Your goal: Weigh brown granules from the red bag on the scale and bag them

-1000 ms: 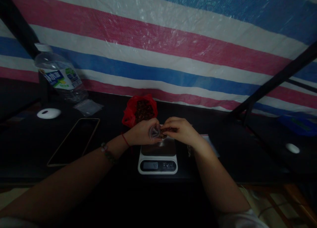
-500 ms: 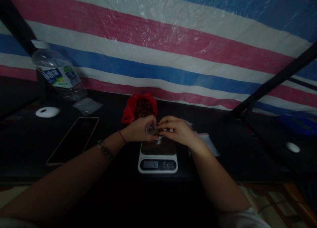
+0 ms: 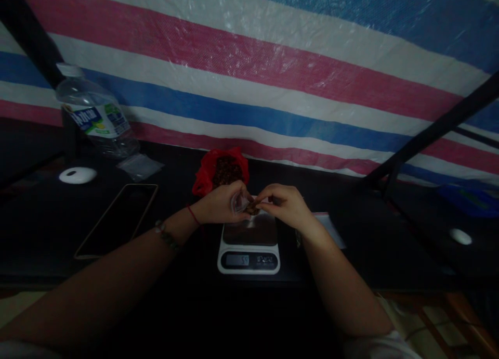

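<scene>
Both my hands meet just above the far end of a small white kitchen scale (image 3: 248, 258) on the dark table (image 3: 47, 218). My left hand (image 3: 220, 204) is closed on a small clear plastic bag (image 3: 238, 203) with dark brown bits in it. My right hand (image 3: 284, 205) pinches at the mouth of the same bag, fingers pressed together. Right behind my hands lies a red plastic bag (image 3: 221, 171), open, with dark brown pieces inside. The scale's display is lit.
A phone (image 3: 117, 219) lies face up at the left. Behind it are a water bottle (image 3: 93, 117), a flat clear bag (image 3: 139, 166) and a white round object (image 3: 77, 175). More clear bags (image 3: 331, 229) lie by my right wrist. A striped tarp hangs behind.
My hands stay together over the scale with only small finger movements on the clear bag. The number on the scale's display has changed.
</scene>
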The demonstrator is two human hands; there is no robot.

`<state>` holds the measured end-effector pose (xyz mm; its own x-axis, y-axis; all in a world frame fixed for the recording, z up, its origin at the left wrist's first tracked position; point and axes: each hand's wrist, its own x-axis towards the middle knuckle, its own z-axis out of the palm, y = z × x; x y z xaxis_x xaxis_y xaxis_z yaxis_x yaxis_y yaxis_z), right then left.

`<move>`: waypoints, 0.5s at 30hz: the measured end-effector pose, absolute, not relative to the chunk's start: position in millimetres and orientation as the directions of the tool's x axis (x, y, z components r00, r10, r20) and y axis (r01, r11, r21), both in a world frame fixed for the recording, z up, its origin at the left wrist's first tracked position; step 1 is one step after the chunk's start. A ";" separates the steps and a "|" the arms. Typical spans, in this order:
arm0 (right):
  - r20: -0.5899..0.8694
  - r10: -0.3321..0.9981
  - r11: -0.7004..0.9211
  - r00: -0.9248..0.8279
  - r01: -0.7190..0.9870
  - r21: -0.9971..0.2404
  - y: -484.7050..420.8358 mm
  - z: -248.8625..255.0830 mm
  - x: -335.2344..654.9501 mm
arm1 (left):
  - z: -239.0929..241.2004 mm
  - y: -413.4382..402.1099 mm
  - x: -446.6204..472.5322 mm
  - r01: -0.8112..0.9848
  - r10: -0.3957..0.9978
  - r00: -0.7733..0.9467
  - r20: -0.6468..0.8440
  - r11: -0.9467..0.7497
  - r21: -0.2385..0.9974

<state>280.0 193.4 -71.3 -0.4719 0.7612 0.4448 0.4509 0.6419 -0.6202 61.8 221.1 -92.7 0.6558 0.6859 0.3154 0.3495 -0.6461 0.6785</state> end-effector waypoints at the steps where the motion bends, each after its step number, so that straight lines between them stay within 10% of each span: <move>1: 0.460 0.724 0.681 -0.514 0.429 -0.594 194.0 -71.2 280.2 | -92.8 221.7 61.6 0.353 0.687 0.655 0.317 -0.648 0.675; 15: 0.427 0.647 0.756 -0.632 0.458 -0.467 196.0 -71.9 277.6 | -94.4 227.3 58.0 0.403 0.698 0.650 0.301 -0.652 0.642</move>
